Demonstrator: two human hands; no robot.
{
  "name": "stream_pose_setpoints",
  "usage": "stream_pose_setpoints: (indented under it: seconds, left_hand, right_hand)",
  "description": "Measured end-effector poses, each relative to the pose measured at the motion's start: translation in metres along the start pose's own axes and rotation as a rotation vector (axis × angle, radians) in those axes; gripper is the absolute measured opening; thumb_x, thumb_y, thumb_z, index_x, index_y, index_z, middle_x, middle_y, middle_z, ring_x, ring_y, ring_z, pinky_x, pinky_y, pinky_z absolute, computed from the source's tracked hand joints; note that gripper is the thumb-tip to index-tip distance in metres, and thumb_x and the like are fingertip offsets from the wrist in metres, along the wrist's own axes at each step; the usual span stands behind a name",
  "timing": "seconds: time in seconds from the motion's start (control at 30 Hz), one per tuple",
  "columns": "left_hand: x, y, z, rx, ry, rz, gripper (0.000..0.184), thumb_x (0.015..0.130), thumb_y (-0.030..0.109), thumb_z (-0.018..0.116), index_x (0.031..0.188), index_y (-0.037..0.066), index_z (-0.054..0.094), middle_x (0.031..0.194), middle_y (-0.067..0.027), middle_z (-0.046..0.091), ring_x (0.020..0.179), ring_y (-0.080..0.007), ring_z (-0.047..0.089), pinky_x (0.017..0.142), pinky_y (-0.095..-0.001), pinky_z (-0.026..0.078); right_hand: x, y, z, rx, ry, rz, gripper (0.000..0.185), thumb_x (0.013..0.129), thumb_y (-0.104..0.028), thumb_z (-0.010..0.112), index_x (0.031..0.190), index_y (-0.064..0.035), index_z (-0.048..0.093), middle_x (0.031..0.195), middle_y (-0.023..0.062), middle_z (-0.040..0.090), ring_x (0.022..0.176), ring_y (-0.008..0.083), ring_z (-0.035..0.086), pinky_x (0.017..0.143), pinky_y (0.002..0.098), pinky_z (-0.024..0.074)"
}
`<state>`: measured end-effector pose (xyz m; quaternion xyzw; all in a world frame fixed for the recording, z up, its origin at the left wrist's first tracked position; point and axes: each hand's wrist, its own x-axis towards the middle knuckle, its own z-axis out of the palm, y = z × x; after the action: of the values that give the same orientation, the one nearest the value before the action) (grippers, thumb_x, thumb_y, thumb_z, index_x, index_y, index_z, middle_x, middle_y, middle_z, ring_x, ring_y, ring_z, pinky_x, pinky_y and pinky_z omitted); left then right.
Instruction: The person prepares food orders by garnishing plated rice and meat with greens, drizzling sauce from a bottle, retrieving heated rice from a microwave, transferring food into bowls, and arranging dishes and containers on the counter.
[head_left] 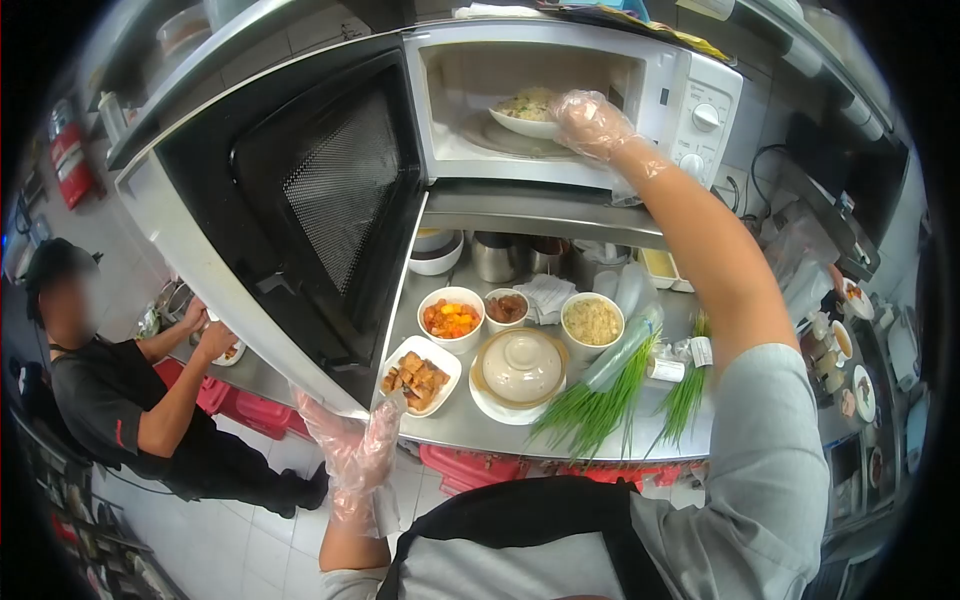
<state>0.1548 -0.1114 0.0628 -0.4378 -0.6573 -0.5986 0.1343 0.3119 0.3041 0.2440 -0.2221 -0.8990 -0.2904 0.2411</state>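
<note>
A clear plastic glove covers my right hand (592,124), which reaches into the open microwave (540,45). Its fingers close on the right rim of a white bowl (527,128) of rice, tilted over the glass turntable (490,138). My left hand (352,445), gloved as well, is at the lower edge of the swung-out microwave door (290,200). Its thumb and fingers are apart, and whether they touch the door I cannot tell. Close to that hand, a white dish (447,364) holds browned cubes. Beside it, a lidded clay pot (520,368) rests on a white plate.
Bowls of diced orange-red food (451,318), brown pieces (507,307) and rice (592,322) line the steel counter. Green chives (610,400) lie at its front right. At left, a co-worker (130,390) handles food. Red bins (250,405) stand below the counters.
</note>
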Motion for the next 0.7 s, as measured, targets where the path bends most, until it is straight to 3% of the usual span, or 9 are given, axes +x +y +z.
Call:
stream_pose_setpoints:
  seconds: [0.13,0.3,0.4,0.5,0.6,0.7]
  left_hand:
    - [0.0,0.0,-0.001,-0.012,-0.023,-0.017,0.092,0.072,0.031,0.073,0.139,-0.002,0.018,0.136,-0.0191,0.027,0.126,-0.0295,0.028,0.106,-0.0422,0.021]
    - [-0.002,0.017,0.008,-0.112,-0.035,-0.029,0.089,0.074,0.024,0.074,0.139,-0.002,0.018,0.136,-0.0194,0.027,0.125,-0.0289,0.03,0.106,-0.0417,0.022]
    - [-0.002,0.016,0.014,-0.047,-0.067,0.125,0.088,0.075,0.021,0.073,0.139,-0.001,0.017,0.135,-0.0192,0.027,0.125,-0.0286,0.029,0.105,-0.0417,0.023]
    - [-0.006,0.019,0.026,-0.138,-0.073,0.149,0.087,0.076,0.022,0.073,0.139,0.0,0.017,0.134,-0.019,0.028,0.124,-0.029,0.031,0.104,-0.0423,0.025]
    - [-0.004,0.016,0.047,-0.061,-0.048,0.402,0.088,0.075,0.023,0.073,0.139,0.0,0.017,0.132,-0.0194,0.03,0.122,-0.0305,0.033,0.102,-0.0431,0.028]
    - [-0.005,0.04,0.069,-0.123,-0.074,0.379,0.089,0.075,0.03,0.074,0.138,-0.001,0.02,0.13,-0.0206,0.032,0.12,-0.033,0.037,0.1,-0.0448,0.031]
  right_hand:
    - [-0.007,-0.005,-0.02,0.012,-0.026,0.034,0.024,0.072,-0.014,0.066,0.093,-0.0032,0.061,0.09,0.0151,0.061,0.089,0.0331,0.059,0.081,0.0414,0.0481]
    - [-0.044,-0.007,-0.048,0.036,0.091,-0.087,0.027,0.072,-0.013,0.068,0.096,-0.0032,0.059,0.093,0.0142,0.059,0.091,0.0331,0.057,0.081,0.0419,0.0474]
    - [-0.072,-0.008,-0.06,0.111,0.204,-0.143,0.026,0.073,-0.012,0.069,0.094,-0.0028,0.058,0.092,0.0144,0.059,0.089,0.0333,0.057,0.08,0.0421,0.0471]
    - [-0.104,-0.022,-0.094,0.163,0.224,-0.151,0.024,0.072,-0.011,0.069,0.092,-0.0028,0.058,0.089,0.0138,0.058,0.084,0.0333,0.057,0.075,0.0415,0.0472]
    - [-0.138,-0.029,-0.121,0.234,0.193,-0.138,0.025,0.071,-0.009,0.07,0.092,-0.004,0.058,0.084,0.0121,0.058,0.079,0.0325,0.057,0.071,0.0409,0.0473]
    - [-0.176,-0.027,-0.144,0.298,0.28,-0.213,0.028,0.068,-0.008,0.073,0.092,-0.0054,0.058,0.08,0.0107,0.057,0.074,0.0314,0.056,0.067,0.0407,0.0467]
